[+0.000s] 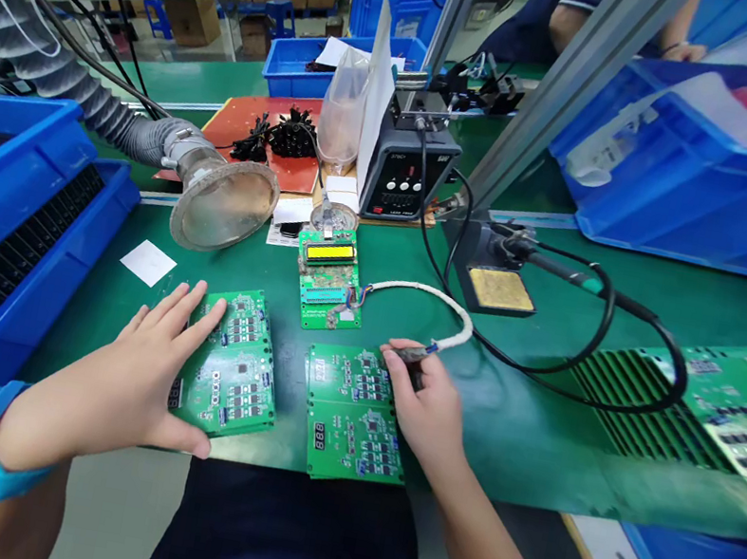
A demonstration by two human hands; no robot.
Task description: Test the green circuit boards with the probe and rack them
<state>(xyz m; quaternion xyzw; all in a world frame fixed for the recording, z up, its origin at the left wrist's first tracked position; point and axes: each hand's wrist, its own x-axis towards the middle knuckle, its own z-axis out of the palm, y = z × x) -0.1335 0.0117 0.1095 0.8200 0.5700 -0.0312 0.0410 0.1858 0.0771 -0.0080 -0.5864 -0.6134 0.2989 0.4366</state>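
My left hand (147, 355), a blue band on its wrist, lies with fingers spread over the left side of a stack of green circuit boards (238, 371). Pinched in my right hand (427, 405) is a small probe connector (412, 354) on a white sleeved cable (425, 291). It is at the upper right corner of a second green circuit board (356, 416); whether it touches the board I cannot tell. The cable runs to a green programmer board (330, 281) with a lit yellow display (330, 253), standing beyond both.
A fume hose with a round hood (224, 205) hangs at left, near blue bins (28, 228). Behind are a soldering station (411, 171) and iron stand (498, 287). More boards (719, 408) and a big blue bin (708, 184) sit at right. Other people are beyond the bench.
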